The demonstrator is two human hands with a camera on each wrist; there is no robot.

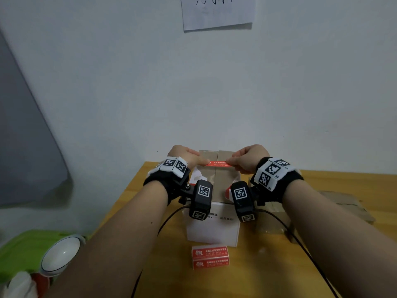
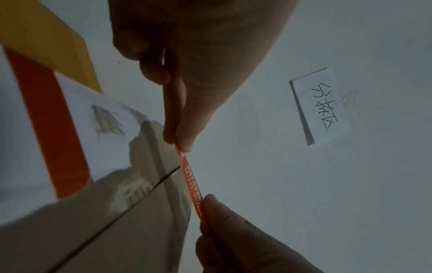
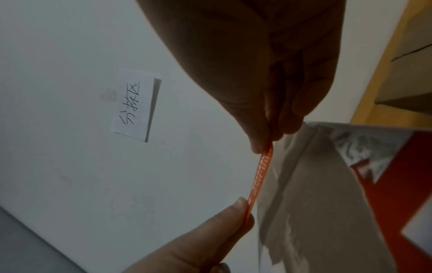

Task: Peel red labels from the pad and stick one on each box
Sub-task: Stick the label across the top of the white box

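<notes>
Left hand (image 1: 184, 157) fingers (image 2: 174, 118) pinch the left end of the red label (image 1: 218, 163); label stretched flat above the box (image 1: 214, 214) top (contact unclear). Right hand (image 1: 247, 161) fingers (image 3: 261, 133) pinch its right end. Label pad (image 1: 210, 257) lies on the table (image 1: 268, 265) in front of the box.

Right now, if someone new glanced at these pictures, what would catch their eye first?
A red label, stretched between the left hand and right hand, each pinching one end, above the box at the table's far edge. Nearer, the label pad lies on the yellow table in front of the box. A handwritten paper hangs on the wall above.
</notes>
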